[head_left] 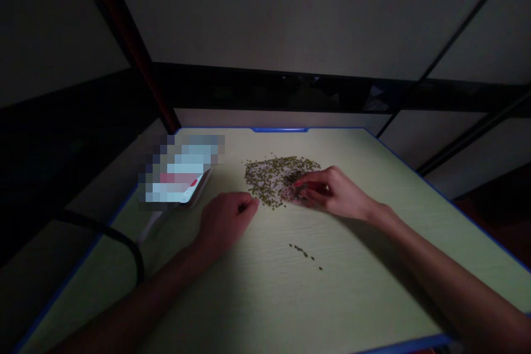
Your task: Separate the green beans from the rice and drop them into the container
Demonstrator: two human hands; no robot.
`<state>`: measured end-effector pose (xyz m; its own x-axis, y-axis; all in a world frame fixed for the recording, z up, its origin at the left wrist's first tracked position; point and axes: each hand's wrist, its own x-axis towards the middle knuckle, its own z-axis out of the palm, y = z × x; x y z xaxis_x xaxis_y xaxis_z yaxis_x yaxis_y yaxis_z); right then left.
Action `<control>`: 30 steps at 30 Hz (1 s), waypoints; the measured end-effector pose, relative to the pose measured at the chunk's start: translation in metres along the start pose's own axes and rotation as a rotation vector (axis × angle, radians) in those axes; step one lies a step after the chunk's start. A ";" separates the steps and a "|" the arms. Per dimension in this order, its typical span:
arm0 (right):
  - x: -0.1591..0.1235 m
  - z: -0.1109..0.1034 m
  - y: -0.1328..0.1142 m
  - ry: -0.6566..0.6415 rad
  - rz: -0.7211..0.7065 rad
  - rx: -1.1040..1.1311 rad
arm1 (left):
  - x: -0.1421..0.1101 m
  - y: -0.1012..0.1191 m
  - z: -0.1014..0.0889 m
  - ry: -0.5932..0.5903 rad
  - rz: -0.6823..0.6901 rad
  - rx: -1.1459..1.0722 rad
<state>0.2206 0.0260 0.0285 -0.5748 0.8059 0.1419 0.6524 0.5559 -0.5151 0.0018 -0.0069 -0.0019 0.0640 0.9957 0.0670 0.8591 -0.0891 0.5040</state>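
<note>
A spread pile of small greenish pieces [265, 168], like seeds or beads with paler bits among them, lies on a pale table [352, 287]. My right hand [340, 193] reaches into the pile's right side. Its thumb and fingers are bent towards each other in a pinch. Their tips are blurred among the pieces, so what they hold cannot be made out. Just off the pile's near left edge, my left hand [226, 221] rests with its fingers curled closed. The inside of that fist is hidden. A short line of loose pieces [305, 254] lies nearer to me.
At the left, a phone with a lit, blurred screen [182, 171] leans on a stand. A dark cable [120, 238] curves over the table's left edge. Blue trim [280, 130] borders the table, and pale panels [269, 22] rise behind it.
</note>
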 end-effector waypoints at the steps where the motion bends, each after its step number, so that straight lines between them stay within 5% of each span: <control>1: -0.001 0.001 0.001 0.015 -0.001 0.007 | 0.000 0.000 0.000 0.003 0.001 0.000; 30: -0.014 0.008 -0.004 0.046 -0.041 -0.081 | -0.003 0.002 -0.002 -0.035 -0.043 -0.037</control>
<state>0.2222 0.0108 0.0218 -0.5797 0.7896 0.2011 0.6678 0.6018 -0.4380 0.0025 -0.0097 0.0011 0.0458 0.9988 0.0153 0.8420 -0.0469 0.5375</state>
